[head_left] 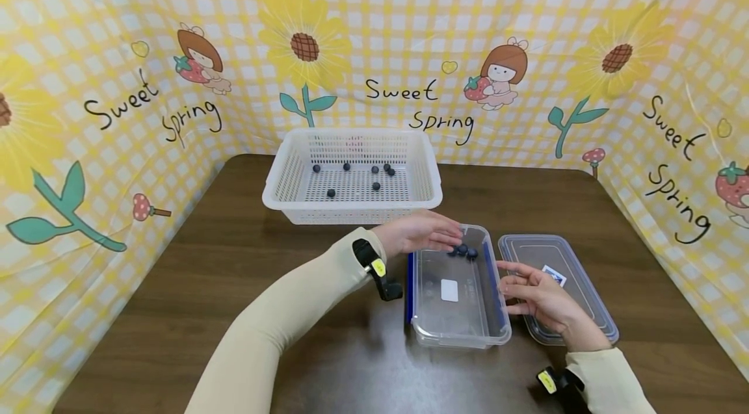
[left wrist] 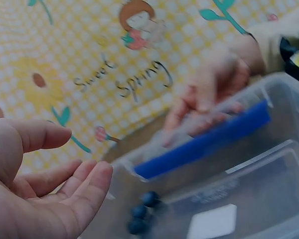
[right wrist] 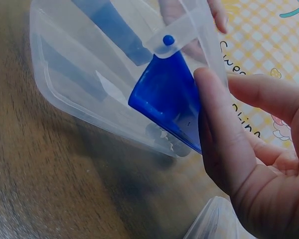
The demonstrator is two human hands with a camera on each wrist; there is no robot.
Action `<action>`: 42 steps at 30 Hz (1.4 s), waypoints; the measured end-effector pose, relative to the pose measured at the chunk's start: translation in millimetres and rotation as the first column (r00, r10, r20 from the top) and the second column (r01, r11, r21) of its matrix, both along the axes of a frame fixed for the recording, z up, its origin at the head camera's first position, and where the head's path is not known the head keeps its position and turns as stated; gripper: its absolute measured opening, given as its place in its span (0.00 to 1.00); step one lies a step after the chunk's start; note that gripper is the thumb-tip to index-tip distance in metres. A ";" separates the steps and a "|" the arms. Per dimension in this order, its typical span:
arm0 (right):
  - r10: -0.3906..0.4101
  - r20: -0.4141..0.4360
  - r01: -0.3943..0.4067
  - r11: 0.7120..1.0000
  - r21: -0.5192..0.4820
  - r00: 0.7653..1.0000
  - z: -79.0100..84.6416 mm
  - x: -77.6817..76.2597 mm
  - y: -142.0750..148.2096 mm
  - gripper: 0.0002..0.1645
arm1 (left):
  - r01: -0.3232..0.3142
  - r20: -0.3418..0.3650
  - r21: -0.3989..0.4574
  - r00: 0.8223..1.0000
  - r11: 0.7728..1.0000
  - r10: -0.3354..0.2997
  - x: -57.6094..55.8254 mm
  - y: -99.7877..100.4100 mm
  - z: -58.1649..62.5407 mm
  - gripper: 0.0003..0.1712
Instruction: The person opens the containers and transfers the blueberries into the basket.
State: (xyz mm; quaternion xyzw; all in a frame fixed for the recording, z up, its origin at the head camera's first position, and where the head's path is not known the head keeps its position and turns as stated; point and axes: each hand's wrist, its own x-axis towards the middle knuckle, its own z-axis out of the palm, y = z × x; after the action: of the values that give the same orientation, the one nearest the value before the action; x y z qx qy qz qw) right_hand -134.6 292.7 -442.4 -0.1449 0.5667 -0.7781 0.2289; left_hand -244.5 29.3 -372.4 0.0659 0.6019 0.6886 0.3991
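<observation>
A clear plastic storage box with blue side latches stands on the table, its top uncovered. Three blueberries lie together at its far end. Over the box's far left corner is my left hand; in the left wrist view its thumb and fingers are apart with nothing between them. My right hand touches the box's right side from outside, fingers loosely extended. The right wrist view shows the thumb against the blue latch. Several more blueberries are scattered in a white plastic basket behind the box.
A clear lid with a small label lies right of the box, partly under the right hand. The brown wooden table is backed and flanked by a yellow checked cloth close behind the basket.
</observation>
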 end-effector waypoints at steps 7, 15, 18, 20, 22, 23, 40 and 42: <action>0.000 -0.003 0.000 1.000 0.002 1.000 -0.8 -0.3 -0.6 0.25 | 0.010 0.024 -0.058 1.000 0.998 -0.009 7.2 17.5 -25.0 0.22; -0.007 0.006 0.007 1.000 0.017 1.000 0.2 -0.5 -1.0 0.25 | -0.025 0.038 -0.118 0.999 0.993 0.030 14.5 33.7 -33.8 0.19; -0.009 0.006 0.009 1.000 0.020 1.000 -0.2 -0.5 -0.9 0.25 | -0.033 0.057 -0.128 0.998 0.991 0.041 14.7 36.8 -34.9 0.19; -0.006 0.004 0.006 1.000 0.018 1.000 -0.4 -0.5 -0.9 0.25 | -0.031 0.065 -0.135 0.997 0.990 0.040 14.7 38.9 -35.2 0.20; 0.000 0.002 0.000 1.000 0.010 1.000 -0.6 -0.5 -0.9 0.25 | -0.029 0.070 -0.148 0.997 0.989 0.039 14.5 41.1 -35.4 0.21; 0.003 0.000 -0.003 1.000 0.006 1.000 -0.7 -0.5 -0.9 0.25 | -0.027 0.071 -0.154 0.997 0.988 0.038 14.4 41.9 -35.4 0.21; 0.040 -0.003 -0.040 0.998 -0.044 0.999 -0.5 -0.9 0.2 0.26 | -0.011 0.112 -0.171 0.993 0.985 0.030 14.0 52.7 -40.1 0.34; 0.040 -0.002 -0.040 0.998 -0.045 0.999 -0.1 -0.8 0.4 0.26 | 0.004 0.119 -0.175 0.993 0.985 0.017 13.7 52.0 -40.4 0.30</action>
State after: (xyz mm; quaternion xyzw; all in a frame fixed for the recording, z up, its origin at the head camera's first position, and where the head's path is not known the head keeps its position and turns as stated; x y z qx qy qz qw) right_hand -135.4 293.2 -442.6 -0.1621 0.5460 -0.7860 0.2407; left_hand -230.8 81.3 -412.8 -0.0131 0.6351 0.6370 0.4366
